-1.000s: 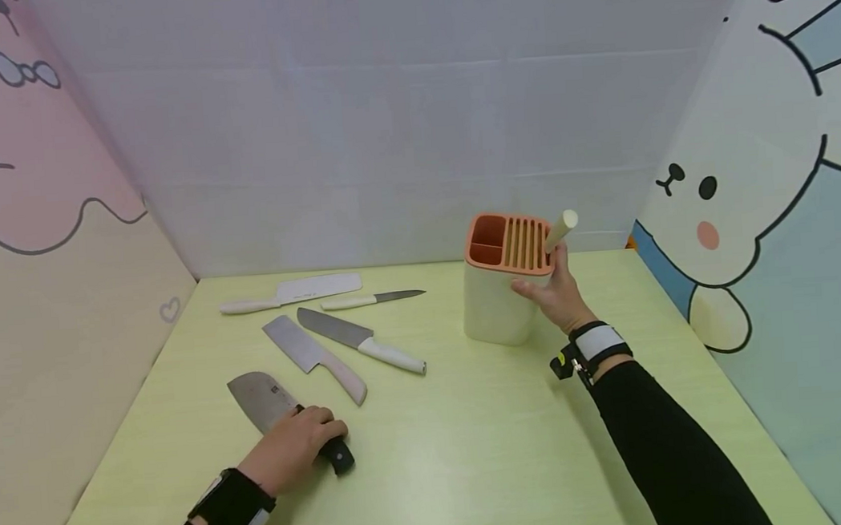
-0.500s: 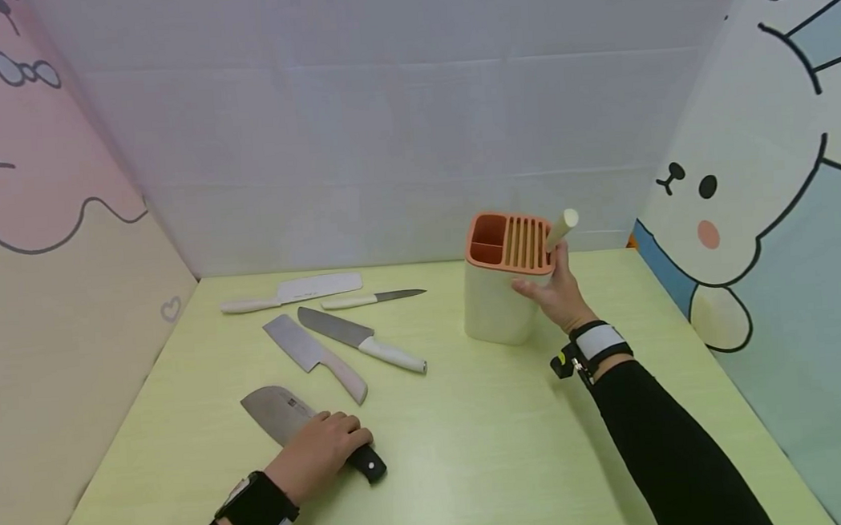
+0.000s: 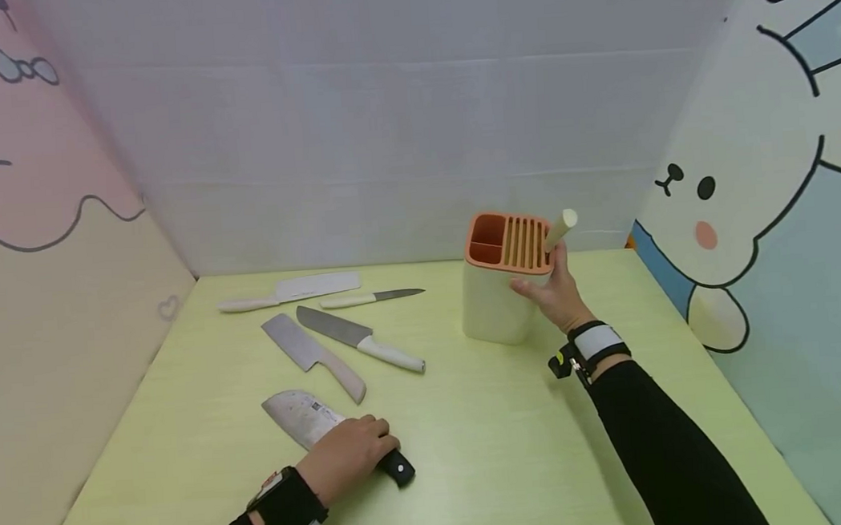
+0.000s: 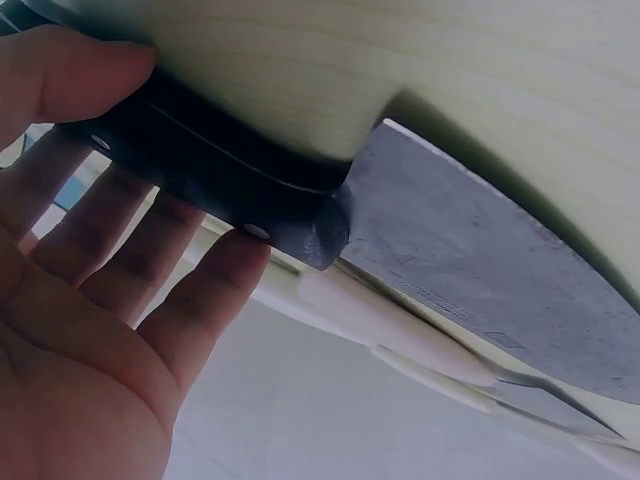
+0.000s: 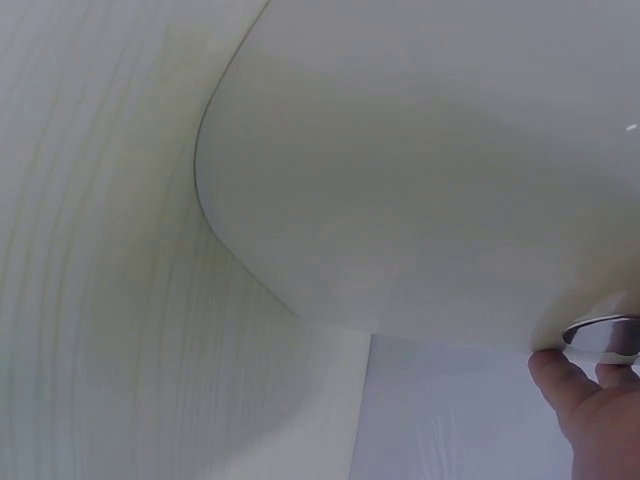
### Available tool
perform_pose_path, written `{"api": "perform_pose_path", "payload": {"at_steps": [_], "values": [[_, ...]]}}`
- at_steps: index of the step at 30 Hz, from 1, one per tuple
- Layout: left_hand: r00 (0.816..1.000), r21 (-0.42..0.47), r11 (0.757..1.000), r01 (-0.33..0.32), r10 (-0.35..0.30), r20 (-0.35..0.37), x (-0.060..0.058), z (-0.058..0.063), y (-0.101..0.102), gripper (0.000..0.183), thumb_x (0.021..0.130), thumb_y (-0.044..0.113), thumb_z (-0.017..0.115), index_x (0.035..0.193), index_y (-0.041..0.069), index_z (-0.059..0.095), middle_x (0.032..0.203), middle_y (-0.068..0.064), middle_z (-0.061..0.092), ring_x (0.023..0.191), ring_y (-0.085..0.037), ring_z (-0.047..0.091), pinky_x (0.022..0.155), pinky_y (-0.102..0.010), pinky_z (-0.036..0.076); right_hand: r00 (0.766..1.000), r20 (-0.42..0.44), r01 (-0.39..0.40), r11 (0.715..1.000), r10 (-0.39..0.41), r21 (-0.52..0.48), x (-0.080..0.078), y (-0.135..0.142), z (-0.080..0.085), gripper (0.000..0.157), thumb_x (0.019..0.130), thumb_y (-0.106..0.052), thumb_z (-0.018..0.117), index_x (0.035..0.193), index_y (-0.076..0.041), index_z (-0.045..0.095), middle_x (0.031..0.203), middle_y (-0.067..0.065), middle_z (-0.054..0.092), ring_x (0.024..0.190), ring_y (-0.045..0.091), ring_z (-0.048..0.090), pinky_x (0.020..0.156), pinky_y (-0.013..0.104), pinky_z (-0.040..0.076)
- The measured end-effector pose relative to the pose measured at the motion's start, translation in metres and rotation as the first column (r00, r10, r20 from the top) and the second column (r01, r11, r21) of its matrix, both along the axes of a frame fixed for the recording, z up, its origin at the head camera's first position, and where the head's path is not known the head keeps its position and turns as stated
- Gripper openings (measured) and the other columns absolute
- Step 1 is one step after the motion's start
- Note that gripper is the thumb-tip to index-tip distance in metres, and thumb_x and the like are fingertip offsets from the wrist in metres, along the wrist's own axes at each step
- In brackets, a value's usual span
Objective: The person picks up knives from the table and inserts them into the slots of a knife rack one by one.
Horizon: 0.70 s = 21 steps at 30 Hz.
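Observation:
My left hand [image 3: 349,453] grips the black handle [image 4: 230,175] of a broad-bladed kitchen knife [image 3: 300,417] low over the near left of the table. In the left wrist view the thumb lies on one side of that handle and the fingers on the other. My right hand [image 3: 556,293] holds the right side of a white knife block [image 3: 494,310], thumb on its front. The block stands upright with an orange slotted top [image 3: 496,264]. A pale handle [image 3: 561,226] sticks up from its right end. Only some fingers [image 5: 565,385] show in the right wrist view.
Left of the block lie a pale-handled cleaver [image 3: 318,357], a white-handled chef's knife [image 3: 390,354], a small paring knife [image 3: 351,301] and another cleaver [image 3: 317,286] at the back. Walls enclose the table [image 3: 490,451] at the back and both sides.
My left hand has moved right and slightly toward the near edge, carrying the black-handled knife. The right hand and the knife block stay where they were.

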<state>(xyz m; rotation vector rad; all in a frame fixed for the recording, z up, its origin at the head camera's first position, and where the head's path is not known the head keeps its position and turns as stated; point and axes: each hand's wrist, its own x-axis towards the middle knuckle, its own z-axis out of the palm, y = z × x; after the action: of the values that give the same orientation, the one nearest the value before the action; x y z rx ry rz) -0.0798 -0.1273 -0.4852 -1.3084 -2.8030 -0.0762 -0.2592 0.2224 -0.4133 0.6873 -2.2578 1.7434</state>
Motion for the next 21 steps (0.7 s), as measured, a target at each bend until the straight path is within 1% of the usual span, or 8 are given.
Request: {"api": "perform_pose_path", "payload": {"at_steps": [4, 7, 12, 14, 17, 21], "values": [[0.999, -0.029, 0.999, 0.039, -0.039, -0.007, 0.000, 0.002, 0.014, 0.023, 0.078, 0.014, 0.075, 0.098, 0.020, 0.067, 0.088, 0.006, 0.060, 0.080, -0.008, 0.055, 0.067, -0.022, 0.050, 1.000, 0.003, 0.008, 1.000, -0.008, -0.001, 0.002, 0.001, 0.000, 0.096, 0.079, -0.009, 0.073, 0.149, -0.017, 0.007, 0.146, 0.008, 0.031, 0.133, 0.020, 0.025, 0.110, 0.058, 0.012], [0.998, -0.046, 0.997, 0.063, -0.064, -0.022, 0.001, 0.003, 0.023, 0.021, 0.078, 0.016, 0.075, 0.096, 0.023, 0.067, 0.087, 0.007, 0.061, 0.080, -0.007, 0.055, 0.066, -0.022, 0.049, 1.000, -0.004, 0.000, 1.000, 0.000, -0.004, 0.001, 0.001, 0.000, 0.096, 0.079, -0.009, 0.073, 0.149, -0.017, 0.007, 0.147, 0.007, 0.031, 0.133, 0.019, 0.026, 0.109, 0.057, 0.013], [0.992, -0.050, 0.994, 0.093, -0.097, -0.085, 0.000, 0.005, 0.031, 0.018, 0.079, 0.020, 0.075, 0.094, 0.028, 0.067, 0.086, 0.008, 0.058, 0.079, -0.007, 0.053, 0.062, -0.023, 0.048, 1.000, -0.018, -0.011, 1.000, 0.011, -0.011, -0.002, 0.000, 0.000, 0.096, 0.079, -0.008, 0.073, 0.149, -0.016, 0.008, 0.146, 0.008, 0.031, 0.132, 0.020, 0.027, 0.109, 0.056, 0.015], [0.988, -0.051, 0.993, 0.102, -0.108, -0.110, 0.000, 0.008, 0.033, 0.019, 0.079, 0.021, 0.075, 0.095, 0.029, 0.067, 0.086, 0.008, 0.057, 0.078, -0.008, 0.052, 0.061, -0.024, 0.047, 1.000, -0.015, -0.011, 1.000, 0.011, -0.012, -0.002, 0.000, 0.000, 0.096, 0.079, -0.008, 0.073, 0.148, -0.016, 0.008, 0.147, 0.009, 0.031, 0.132, 0.020, 0.027, 0.110, 0.056, 0.015], [0.983, -0.060, 0.992, 0.108, -0.116, -0.140, -0.001, 0.016, 0.033, 0.023, 0.078, 0.019, 0.076, 0.097, 0.030, 0.067, 0.087, 0.007, 0.057, 0.079, -0.009, 0.051, 0.063, -0.025, 0.047, 1.000, -0.015, -0.012, 1.000, 0.012, -0.016, -0.002, 0.001, -0.001, 0.096, 0.079, -0.008, 0.073, 0.148, -0.016, 0.008, 0.146, 0.008, 0.031, 0.132, 0.019, 0.027, 0.110, 0.056, 0.014], [0.975, -0.083, 0.992, 0.093, -0.108, -0.195, -0.001, 0.027, 0.030, 0.026, 0.077, 0.017, 0.077, 0.098, 0.029, 0.068, 0.087, 0.005, 0.058, 0.080, -0.012, 0.052, 0.067, -0.028, 0.048, 1.000, -0.019, -0.020, 1.000, 0.020, -0.023, -0.003, 0.001, -0.001, 0.095, 0.079, -0.007, 0.073, 0.148, -0.015, 0.008, 0.146, 0.007, 0.032, 0.132, 0.019, 0.028, 0.110, 0.055, 0.014]]}}
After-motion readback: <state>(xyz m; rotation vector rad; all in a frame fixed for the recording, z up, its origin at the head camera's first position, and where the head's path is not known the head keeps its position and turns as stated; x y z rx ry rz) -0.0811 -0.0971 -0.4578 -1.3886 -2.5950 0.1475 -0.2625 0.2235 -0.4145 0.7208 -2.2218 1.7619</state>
